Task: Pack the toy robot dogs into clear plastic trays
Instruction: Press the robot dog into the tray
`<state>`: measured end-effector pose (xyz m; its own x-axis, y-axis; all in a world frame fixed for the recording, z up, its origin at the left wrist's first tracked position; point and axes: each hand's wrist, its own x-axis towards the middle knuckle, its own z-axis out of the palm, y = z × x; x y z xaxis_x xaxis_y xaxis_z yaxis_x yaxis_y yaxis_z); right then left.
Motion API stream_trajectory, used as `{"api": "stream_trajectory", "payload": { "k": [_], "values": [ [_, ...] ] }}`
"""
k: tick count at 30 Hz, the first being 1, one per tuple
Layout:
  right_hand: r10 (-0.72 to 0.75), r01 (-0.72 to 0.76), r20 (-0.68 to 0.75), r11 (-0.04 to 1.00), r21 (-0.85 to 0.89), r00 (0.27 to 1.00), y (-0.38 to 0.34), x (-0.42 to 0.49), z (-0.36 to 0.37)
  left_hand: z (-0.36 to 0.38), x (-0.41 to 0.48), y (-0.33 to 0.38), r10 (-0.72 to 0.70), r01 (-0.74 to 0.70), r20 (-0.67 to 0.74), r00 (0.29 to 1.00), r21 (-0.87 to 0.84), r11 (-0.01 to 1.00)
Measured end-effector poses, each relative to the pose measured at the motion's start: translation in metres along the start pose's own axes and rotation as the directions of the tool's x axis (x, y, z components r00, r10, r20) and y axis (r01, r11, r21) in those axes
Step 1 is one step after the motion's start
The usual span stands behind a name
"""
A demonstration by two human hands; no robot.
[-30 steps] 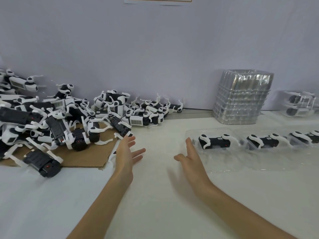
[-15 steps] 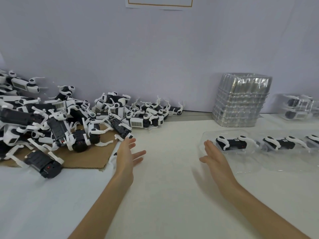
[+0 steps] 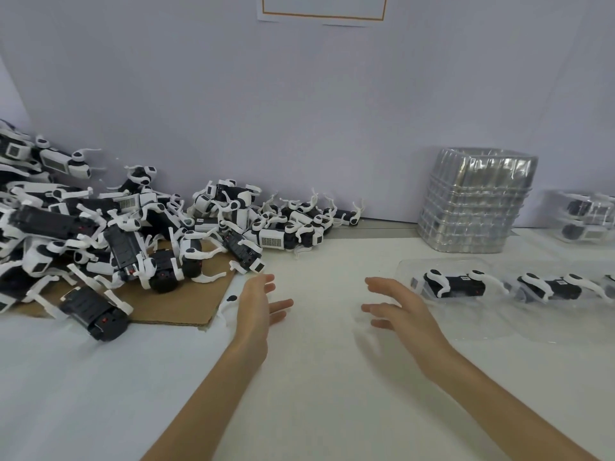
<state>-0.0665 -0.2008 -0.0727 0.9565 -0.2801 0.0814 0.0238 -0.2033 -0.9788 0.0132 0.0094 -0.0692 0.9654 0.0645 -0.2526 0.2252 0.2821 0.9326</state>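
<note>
Both hands, left hand (image 3: pixel 256 304) and right hand (image 3: pixel 399 307), were open and held nothing; black-and-white toy dogs (image 3: pixel 133 234) lay piled just left.

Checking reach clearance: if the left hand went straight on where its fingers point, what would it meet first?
Probably the white-and-black plastic toy robot dog with a grid-patterned label; only white table lies between it and the open left hand. Depth unclear.

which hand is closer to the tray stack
Right. The right hand is in front and left of the tray stack; the left hand is farther left, by the cardboard.
</note>
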Motion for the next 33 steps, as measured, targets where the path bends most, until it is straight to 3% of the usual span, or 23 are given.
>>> {"api": "stream_trajectory", "payload": {
  "k": [5, 8, 11, 14, 17, 22, 25, 30, 33],
  "values": [
    [-0.189, 0.18, -0.019, 0.957, -0.226, 0.982, -0.034, 0.046, -0.001, 0.002, -0.002, -0.006, 0.053, -0.053, 0.007, 0.999, 0.073, 0.996],
    [-0.322, 0.277, -0.017, 0.838, -0.47, 0.946, -0.058, 0.095, -0.025, 0.004, -0.005, -0.01, 0.097, -0.097, 0.007, 0.995, 0.12, 0.988],
    [-0.349, 0.227, -0.027, 0.665, -0.711, 0.937, -0.073, 0.148, -0.067, 0.003, -0.008, -0.02, 0.186, -0.185, 0.018, 0.982, 0.224, 0.957],
    [-0.413, 0.057, -0.17, 0.482, -0.874, 0.895, -0.086, 0.193, -0.118, 0.005, -0.012, -0.029, 0.264, -0.27, 0.063, 0.962, 0.329, 0.905],
    [-0.503, -0.076, -0.311, 0.433, -0.898, 0.807, -0.1, 0.226, -0.167, 0.009, -0.01, -0.033, 0.284, -0.295, 0.089, 0.955, 0.412, 0.862],
    [-0.28, -0.251, -0.335, 0.295, -0.922, 0.9, -0.115, 0.266, -0.214, 0.013, 0.001, -0.034, 0.314, -0.302, 0.047, 0.948, 0.439, 0.846],
    [-0.303, -0.231, -0.285, 0.202, -0.952, 0.909, -0.116, 0.278, -0.217, 0.016, 0.004, -0.034, 0.33, -0.319, 0.061, 0.942, 0.466, 0.825],
    [-0.267, -0.177, -0.242, 0.245, -0.953, 0.933, -0.109, 0.287, -0.22, 0.018, 0.005, -0.03, 0.338, -0.347, 0.108, 0.935, 0.477, 0.807],
    [-0.243, -0.187, -0.231, 0.19, -0.964, 0.942, -0.108, 0.29, -0.225, 0.02, 0.004, -0.029, 0.354, -0.366, 0.117, 0.928, 0.466, 0.805]
  ]
}}
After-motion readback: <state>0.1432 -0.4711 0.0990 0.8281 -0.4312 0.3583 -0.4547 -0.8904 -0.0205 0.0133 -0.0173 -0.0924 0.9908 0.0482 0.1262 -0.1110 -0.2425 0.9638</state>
